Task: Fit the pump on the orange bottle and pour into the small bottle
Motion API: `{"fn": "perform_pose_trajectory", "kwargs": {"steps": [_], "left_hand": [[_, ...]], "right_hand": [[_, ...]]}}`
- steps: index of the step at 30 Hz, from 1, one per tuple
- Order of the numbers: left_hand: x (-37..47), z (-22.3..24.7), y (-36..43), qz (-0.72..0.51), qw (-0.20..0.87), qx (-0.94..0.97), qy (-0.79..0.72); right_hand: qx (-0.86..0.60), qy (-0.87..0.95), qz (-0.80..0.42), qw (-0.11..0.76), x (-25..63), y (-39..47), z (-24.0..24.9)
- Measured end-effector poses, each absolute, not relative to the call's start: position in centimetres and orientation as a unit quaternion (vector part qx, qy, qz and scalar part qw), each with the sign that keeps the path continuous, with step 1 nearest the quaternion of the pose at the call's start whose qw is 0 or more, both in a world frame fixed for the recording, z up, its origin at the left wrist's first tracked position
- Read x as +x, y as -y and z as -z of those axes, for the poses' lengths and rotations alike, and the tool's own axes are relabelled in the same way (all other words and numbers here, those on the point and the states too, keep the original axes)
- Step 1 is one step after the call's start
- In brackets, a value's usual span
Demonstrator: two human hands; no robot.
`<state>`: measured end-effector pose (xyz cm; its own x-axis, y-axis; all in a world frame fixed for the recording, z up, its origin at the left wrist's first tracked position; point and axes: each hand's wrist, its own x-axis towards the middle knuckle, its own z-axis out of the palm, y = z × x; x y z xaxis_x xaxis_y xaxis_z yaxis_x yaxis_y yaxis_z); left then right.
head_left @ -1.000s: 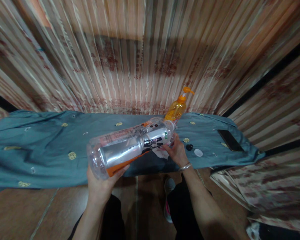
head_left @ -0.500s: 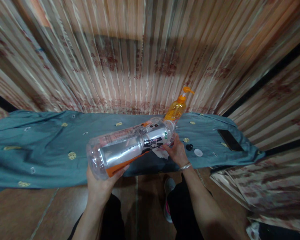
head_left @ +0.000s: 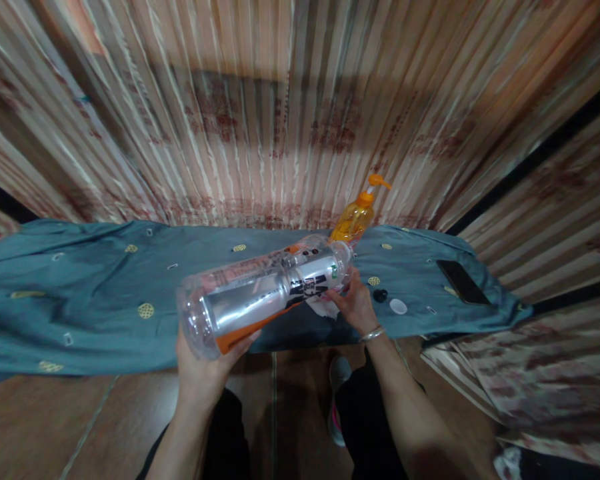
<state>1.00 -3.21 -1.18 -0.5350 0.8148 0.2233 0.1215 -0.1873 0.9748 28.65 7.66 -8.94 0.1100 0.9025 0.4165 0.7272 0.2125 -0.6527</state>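
Observation:
A large clear plastic bottle [head_left: 250, 300] with a silver and orange label lies tilted across both hands, its base to the left and its neck to the right. My left hand [head_left: 203, 363] is wrapped under the base end, thumb along the orange edge of the label. Near the neck, my right hand [head_left: 353, 303] grips the bottle from below, and some of its fingers are hidden. Just behind the neck stands a yellow pump bottle [head_left: 353, 221] with an orange pump head. A crumpled white tissue [head_left: 323, 308] shows beneath the bottle, beside my right hand.
A small black object [head_left: 380, 295] and a round white disc [head_left: 398, 306] lie right of my right hand. Further right rests a dark phone [head_left: 463, 281]. The teal cloth [head_left: 105, 280] covers the long surface, with a pleated curtain [head_left: 250, 133] behind it.
Almost nothing differs. The whole view has shifted slightly, and the bottle's base end sits a touch further right, still in both hands.

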Motion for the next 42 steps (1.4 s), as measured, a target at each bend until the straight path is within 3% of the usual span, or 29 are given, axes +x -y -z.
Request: {"fn": "perform_pose_trajectory", "kwargs": {"steps": [42], "left_hand": [[0.3,2.5,2.7,-0.652,0.24,0.416,-0.587]], "right_hand": [[-0.622,0.659,-0.107,0.409,28.7,-7.8,9.1]]}}
